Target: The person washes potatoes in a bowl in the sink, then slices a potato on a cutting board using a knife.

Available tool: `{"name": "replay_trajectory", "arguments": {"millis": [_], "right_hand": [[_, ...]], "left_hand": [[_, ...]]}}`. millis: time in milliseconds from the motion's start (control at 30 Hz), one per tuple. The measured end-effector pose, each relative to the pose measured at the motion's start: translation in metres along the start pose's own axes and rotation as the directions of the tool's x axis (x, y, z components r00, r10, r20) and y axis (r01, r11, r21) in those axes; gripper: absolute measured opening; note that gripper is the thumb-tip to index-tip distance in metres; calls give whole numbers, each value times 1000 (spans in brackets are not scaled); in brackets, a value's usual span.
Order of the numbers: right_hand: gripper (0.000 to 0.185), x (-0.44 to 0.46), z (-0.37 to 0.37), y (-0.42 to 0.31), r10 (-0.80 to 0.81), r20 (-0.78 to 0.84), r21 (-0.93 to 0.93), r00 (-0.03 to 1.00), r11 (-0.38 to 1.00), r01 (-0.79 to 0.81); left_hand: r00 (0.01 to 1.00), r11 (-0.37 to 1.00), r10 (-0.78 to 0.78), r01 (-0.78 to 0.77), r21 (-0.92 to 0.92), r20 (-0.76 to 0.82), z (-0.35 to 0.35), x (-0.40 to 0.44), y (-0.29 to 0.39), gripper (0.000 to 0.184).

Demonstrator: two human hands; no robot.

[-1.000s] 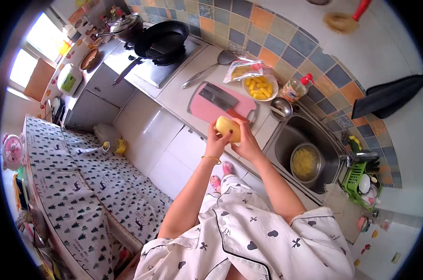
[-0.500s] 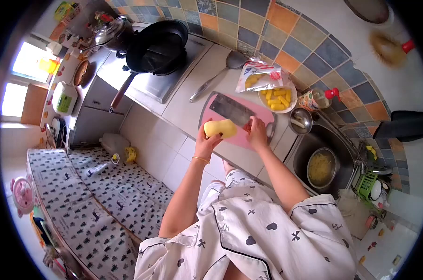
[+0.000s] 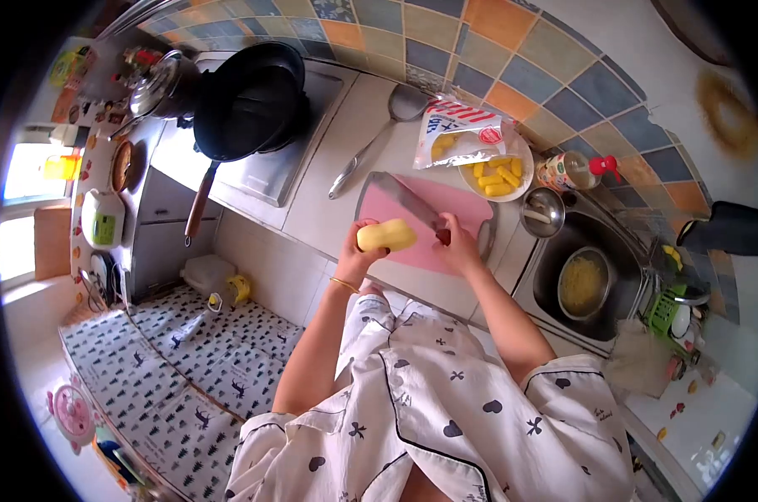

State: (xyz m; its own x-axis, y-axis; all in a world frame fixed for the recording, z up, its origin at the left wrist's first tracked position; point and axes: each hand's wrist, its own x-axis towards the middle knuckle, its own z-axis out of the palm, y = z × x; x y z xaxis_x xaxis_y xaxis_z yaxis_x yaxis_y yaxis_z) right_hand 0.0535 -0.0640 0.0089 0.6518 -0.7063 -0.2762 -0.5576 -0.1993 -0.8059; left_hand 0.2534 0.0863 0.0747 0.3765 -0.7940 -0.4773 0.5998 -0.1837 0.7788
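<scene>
A peeled yellow potato-like piece (image 3: 387, 235) is in my left hand (image 3: 359, 251), just past the near left edge of the pink cutting board (image 3: 429, 253). My right hand (image 3: 461, 245) is closed round the handle of a cleaver (image 3: 405, 201), whose blade is tilted above the board and points to the back left. Behind the board, a white plate (image 3: 519, 191) holds several yellow sticks (image 3: 498, 177), with a printed plastic bag (image 3: 461, 138) partly over it. The cleaver's handle is mostly hidden by my fingers.
A black pan (image 3: 249, 105) sits on the stove at the left, its handle reaching over the counter edge. A metal spatula (image 3: 366, 155) lies beside the stove. To the right are a small metal bowl (image 3: 543, 212), a bottle (image 3: 565, 171) and the sink (image 3: 549, 293) with a bowl of yellow shreds (image 3: 583, 284).
My right hand has left the yellow piece and taken the cleaver's handle; the blade has turned up from lying flat. My left hand keeps the piece, further left. The view has shifted.
</scene>
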Motion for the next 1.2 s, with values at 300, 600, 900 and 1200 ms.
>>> {"name": "replay_trajectory", "arguments": {"millis": [300, 600, 900, 1200], "right_hand": [[22, -26, -7, -33, 412, -50, 598, 910, 742, -303], [14, -60, 17, -53, 491, -200, 629, 848, 728, -273], [29, -69, 39, -48, 456, -310, 461, 834, 839, -287], [36, -76, 22, -43, 353, -273, 176, 895, 933, -314]], "left_hand": [[893, 893, -449, 449, 14, -28, -28, 50, -10, 45], [704, 691, -656, 706, -159, 272, -34, 88, -6, 49], [343, 351, -935, 843, 407, 94, -16, 114, 0, 50], [379, 329, -922, 874, 357, -78, -18, 127, -28, 64]]}}
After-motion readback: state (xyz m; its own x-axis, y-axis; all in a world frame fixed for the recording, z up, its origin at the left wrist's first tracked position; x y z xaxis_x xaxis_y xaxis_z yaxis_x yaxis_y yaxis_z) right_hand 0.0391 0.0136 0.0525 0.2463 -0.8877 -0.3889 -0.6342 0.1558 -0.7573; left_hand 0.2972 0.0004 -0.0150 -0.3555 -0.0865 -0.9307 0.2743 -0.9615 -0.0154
